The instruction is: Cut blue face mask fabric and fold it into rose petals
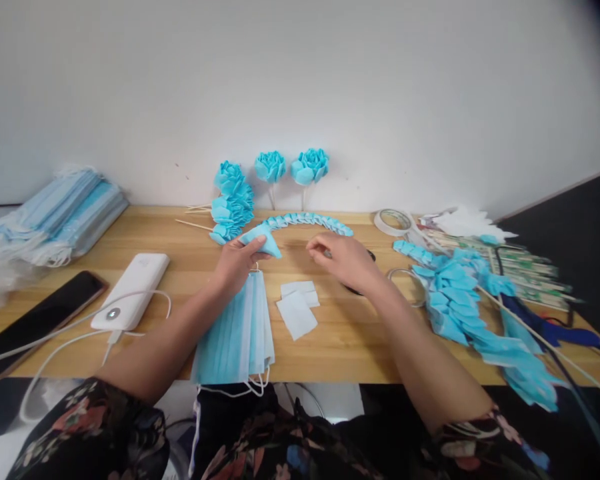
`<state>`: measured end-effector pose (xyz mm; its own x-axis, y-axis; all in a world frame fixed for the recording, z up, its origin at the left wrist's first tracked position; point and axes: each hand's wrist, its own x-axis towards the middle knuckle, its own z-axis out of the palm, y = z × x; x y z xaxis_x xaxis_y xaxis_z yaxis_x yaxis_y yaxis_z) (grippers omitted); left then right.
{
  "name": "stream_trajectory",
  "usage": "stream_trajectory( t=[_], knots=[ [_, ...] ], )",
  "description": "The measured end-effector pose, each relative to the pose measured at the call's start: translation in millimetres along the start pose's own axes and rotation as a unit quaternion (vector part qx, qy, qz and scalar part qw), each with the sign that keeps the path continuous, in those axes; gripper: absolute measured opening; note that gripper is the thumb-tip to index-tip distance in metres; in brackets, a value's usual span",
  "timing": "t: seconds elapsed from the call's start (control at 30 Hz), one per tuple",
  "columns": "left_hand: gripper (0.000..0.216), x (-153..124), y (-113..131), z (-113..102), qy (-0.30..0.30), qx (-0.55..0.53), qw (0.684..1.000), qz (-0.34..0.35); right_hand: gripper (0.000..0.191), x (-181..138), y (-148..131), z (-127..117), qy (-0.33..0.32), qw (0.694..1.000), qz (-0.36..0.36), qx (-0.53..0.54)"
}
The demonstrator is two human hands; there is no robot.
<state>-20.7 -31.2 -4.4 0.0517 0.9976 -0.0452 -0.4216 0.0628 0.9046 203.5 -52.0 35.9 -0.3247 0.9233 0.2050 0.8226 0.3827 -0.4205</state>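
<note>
My left hand [237, 261] pinches a folded piece of light-blue mask fabric [264, 241] above the table. Curled with the fingertips drawn together, my right hand [345, 259] hovers to its right; what it holds, if anything, is too small or hidden to tell. Black loops [372, 255], perhaps scissor handles, show partly behind that hand. A curved row of overlapping blue folded petals [307, 219] lies behind both hands. Below my left hand is a stack of blue face masks [235, 333], and beside it rest two pale fabric squares [297, 319].
Blue fabric flowers on sticks [310, 167] lean at the wall. Left are a mask pile [65, 213], a phone [40, 320] and a cabled power bank [133, 290]. Right are a tape roll [394, 222], blue petal strips [453, 300] and a blue-handled tool [563, 333].
</note>
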Motion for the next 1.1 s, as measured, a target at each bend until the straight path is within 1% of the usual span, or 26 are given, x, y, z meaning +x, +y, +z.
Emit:
stream_trajectory(
  t=[0.07, 0.13, 0.17, 0.23, 0.33, 0.4, 0.53, 0.67, 0.73, 0.87, 0.97, 1.1],
  knots=[
    [0.033, -1, -1, 1, -0.004, -0.008, 1.0, -0.009, 0.016, -7, 8, -11, -0.026, 0.997, 0.024, -0.065],
    [0.033, -2, -2, 1, -0.005, -0.016, 1.0, -0.014, 0.02, -17, 17, -14, -0.055, 0.987, 0.039, -0.147],
    [0.033, -2, -3, 2, -0.005, -0.017, 1.0, -0.017, 0.023, -23, 22, -13, -0.075, 0.979, 0.038, -0.184],
    [0.033, -2, -4, 1, -0.009, -0.015, 1.0, -0.024, 0.032, -34, 30, -8, -0.087, 0.97, 0.022, -0.225],
    [0.034, 0, -4, -1, -0.02, -0.021, 0.999, -0.041, 0.032, -47, 38, -1, -0.091, 0.96, 0.032, -0.263],
    [0.034, 1, -4, -3, -0.025, -0.032, 0.998, -0.051, 0.034, -51, 40, 1, -0.095, 0.959, 0.032, -0.267],
    [0.032, 1, -2, -3, -0.024, -0.052, 0.996, -0.069, 0.046, -54, 40, -2, -0.095, 0.966, -0.001, -0.239],
    [0.03, -1, 0, 0, -0.027, -0.057, 0.994, -0.09, 0.037, -52, 41, -12, -0.075, 0.968, -0.011, -0.238],
    [0.03, -1, 1, 1, -0.03, -0.056, 0.993, -0.095, 0.038, -50, 46, -16, -0.074, 0.97, -0.025, -0.229],
    [0.03, -2, 2, 1, -0.036, -0.05, 0.994, -0.092, 0.052, -44, 67, -17, -0.134, 0.967, -0.053, -0.21],
    [0.029, -2, 2, 0, -0.05, -0.048, 0.994, -0.089, 0.054, -41, 76, -17, -0.155, 0.967, -0.047, -0.194],
    [0.029, -3, 2, 0, -0.062, -0.05, 0.992, -0.096, 0.058, -39, 69, -18, -0.142, 0.971, -0.017, -0.193]
  ],
)
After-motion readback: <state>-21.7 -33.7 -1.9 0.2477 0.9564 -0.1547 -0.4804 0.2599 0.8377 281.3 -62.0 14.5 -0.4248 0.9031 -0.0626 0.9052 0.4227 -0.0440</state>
